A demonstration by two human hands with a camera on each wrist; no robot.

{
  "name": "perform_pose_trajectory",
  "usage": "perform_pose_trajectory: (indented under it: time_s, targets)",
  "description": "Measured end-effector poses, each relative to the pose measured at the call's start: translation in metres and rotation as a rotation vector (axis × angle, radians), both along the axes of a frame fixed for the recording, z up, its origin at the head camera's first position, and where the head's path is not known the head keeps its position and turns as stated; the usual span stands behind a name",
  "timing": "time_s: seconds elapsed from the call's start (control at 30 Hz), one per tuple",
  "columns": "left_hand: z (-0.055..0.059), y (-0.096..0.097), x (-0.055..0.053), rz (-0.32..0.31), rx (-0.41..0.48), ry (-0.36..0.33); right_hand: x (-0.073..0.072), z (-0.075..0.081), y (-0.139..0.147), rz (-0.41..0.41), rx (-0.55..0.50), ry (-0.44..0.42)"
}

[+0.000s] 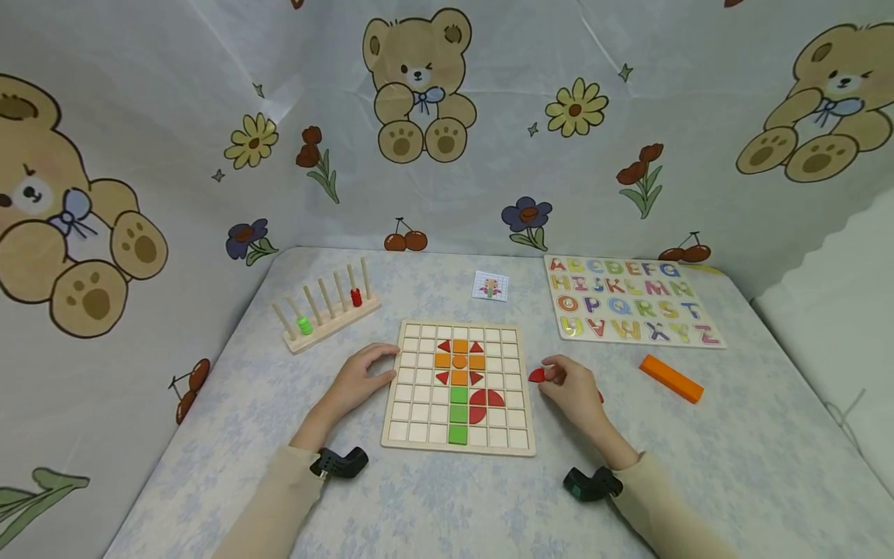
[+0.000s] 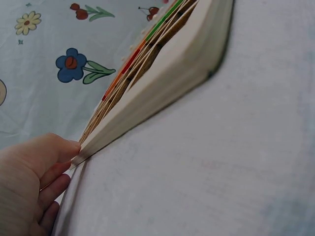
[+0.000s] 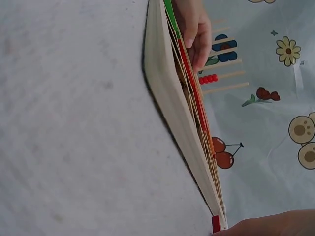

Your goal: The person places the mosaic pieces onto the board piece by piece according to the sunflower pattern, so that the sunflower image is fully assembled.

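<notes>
A wooden grid board lies in the middle of the table. On it, orange tiles around an orange disc and red triangles form a flower shape, above a column of green squares with red quarter-circle tiles to its right. My left hand touches the board's left edge with thumb and fingertips; the left wrist view shows the thumb against that edge. Just off the board's right edge, my right hand pinches a small red tile with a curved edge. Another red piece shows partly behind that hand.
A peg rack with green and red beads stands at the back left. A small pattern card lies behind the board. At the right are an alphabet board and an orange bar. A bear-printed cloth hangs behind.
</notes>
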State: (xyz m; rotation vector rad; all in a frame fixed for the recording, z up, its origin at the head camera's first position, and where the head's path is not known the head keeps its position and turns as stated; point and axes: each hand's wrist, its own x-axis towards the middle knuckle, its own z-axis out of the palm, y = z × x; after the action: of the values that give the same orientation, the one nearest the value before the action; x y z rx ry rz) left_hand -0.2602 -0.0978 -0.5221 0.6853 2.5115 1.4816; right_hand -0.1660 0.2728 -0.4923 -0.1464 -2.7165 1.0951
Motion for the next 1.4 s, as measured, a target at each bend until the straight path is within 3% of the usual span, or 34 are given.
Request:
perform_pose_trajectory:
  time_s: [0.4, 0.57, 0.87, 1.0, 1.17, 1.3, 1.4]
  targets:
    - [0.001, -0.003, -0.001, 0.003, 0.011, -0.011, -0.007, -0.005, 0.002, 0.098, 0.015, 0.044]
    - [0.000, -0.003, -0.001, -0.008, 0.029, -0.009, -0.008, -0.005, 0.000, 0.084, 0.007, 0.088]
    - [0.000, -0.002, -0.001, -0.016, 0.027, -0.002, -0.007, 0.010, -0.010, 0.065, 0.021, 0.144]
    - [0.001, -0.001, 0.000, -0.021, 0.020, -0.006, -0.004, 0.015, -0.014, 0.060, -0.048, 0.138]
    - [-0.001, -0.002, -0.001, -0.013, 0.012, -0.005, -0.003, 0.019, -0.048, 0.191, -0.152, 0.127]
    - [-0.002, -0.003, -0.002, -0.012, 0.012, -0.001, -0.006, 0.022, -0.089, 0.361, -0.152, 0.142]
    - [-0.002, -0.002, -0.002, -0.015, 0.019, -0.004, -0.011, 0.022, -0.117, 0.446, -0.150, 0.116]
